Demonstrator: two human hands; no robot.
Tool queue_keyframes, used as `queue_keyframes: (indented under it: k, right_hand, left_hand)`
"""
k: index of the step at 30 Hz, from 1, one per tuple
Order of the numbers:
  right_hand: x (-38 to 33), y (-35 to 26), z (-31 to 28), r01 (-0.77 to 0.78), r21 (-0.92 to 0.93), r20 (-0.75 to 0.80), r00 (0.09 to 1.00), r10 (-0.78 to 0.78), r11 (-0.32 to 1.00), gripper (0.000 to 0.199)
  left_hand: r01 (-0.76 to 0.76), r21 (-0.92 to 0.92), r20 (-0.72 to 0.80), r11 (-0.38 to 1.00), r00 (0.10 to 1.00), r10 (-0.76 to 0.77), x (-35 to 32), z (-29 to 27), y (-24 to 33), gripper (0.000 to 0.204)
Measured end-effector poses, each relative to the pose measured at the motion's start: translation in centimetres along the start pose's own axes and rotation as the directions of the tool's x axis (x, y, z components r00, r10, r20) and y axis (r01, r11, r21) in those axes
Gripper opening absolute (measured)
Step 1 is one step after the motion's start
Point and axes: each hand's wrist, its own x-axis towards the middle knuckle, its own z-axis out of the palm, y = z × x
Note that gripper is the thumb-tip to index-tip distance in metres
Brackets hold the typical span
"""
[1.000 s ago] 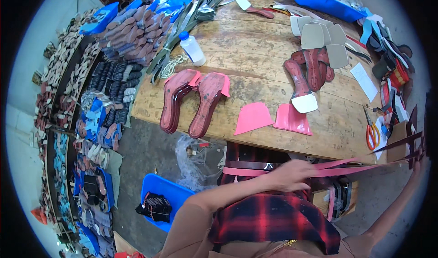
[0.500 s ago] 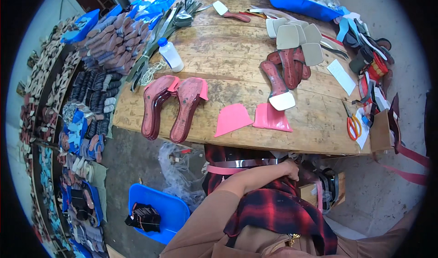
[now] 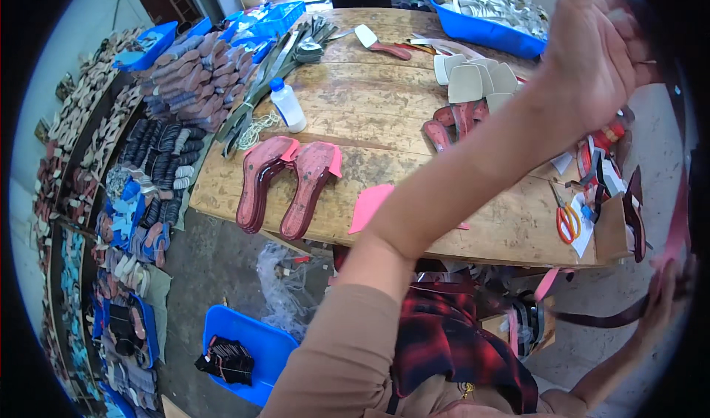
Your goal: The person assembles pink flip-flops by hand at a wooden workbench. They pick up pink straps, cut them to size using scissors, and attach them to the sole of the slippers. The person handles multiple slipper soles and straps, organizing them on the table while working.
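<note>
Since a second ago the left hand has risen from lap level to high over the table, fingers loosely curled; what it grips, I cannot tell. Right hand pinches a dark red strap, likely being stretched. Blue tray holds pale soles; blue bin, dark pieces.

A small white plastic bottle with a blue cap stands upright on the wooden surface, left of centre, beside a coil of pale cord; its label is white and too small to read; at the surface's right edge leans what looks like a brown cardboard box, partly hidden; no signs or screens show.
</note>
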Motion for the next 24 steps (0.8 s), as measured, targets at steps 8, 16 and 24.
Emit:
queue_keyframes:
  k: [8,16,24]
  right_hand:
    - [-2.8,7.6,-1.6,-0.059,0.029,0.478,0.878,0.038,0.998,0.028]
    - [-1.3,13.4,-4.4,-0.102,-0.23,0.502,0.839,0.208,0.968,0.019]
    - [12.8,23.4,-9.5,0.274,-0.541,0.179,0.961,-0.209,0.795,0.034]
  left_hand:
    - [-0.197,0.419,-0.66,0.886,0.604,0.446,-0.9,-8.8,17.3,0.024]
    - [0.549,0.777,-0.508,0.307,0.258,0.822,-16.5,-6.3,37.9,0.017]
    - [0.347,0.769,-0.638,0.536,0.388,0.665,-37.4,13.3,49.1,0.009]
